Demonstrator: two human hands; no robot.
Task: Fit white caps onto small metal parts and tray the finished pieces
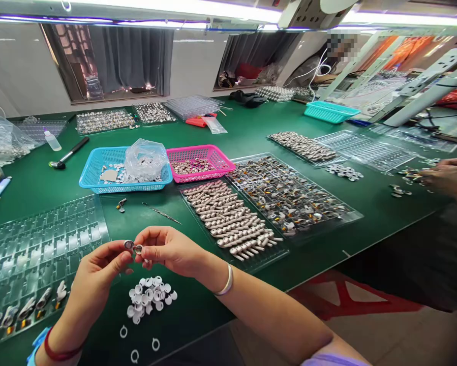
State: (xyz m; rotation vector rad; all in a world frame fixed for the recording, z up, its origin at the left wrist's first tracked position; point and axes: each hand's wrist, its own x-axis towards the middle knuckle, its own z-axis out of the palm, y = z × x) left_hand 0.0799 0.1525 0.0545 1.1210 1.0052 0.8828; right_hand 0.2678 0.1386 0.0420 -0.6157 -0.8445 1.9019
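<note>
My left hand (102,269) pinches a small round part (128,244) between thumb and fingertips. Close beside it, my right hand (163,246) grips another small round part (138,249); whether the two parts are joined is too small to tell. Below the hands lies a pile of white round caps (150,297), with a few white rings (155,344) nearer the table edge. A clear moulded tray (53,229) at the left holds several small assemblies (27,308) along its near side. Tweezers (161,213) and one loose small part (121,205) lie beyond my hands.
Beyond are a blue basket (87,175), a pink basket (228,165), a tray of beige stems (228,218) and a tray of small assemblies (289,193). A hammer (70,152) lies back left. Another person's hand (451,175) works over parts at the right.
</note>
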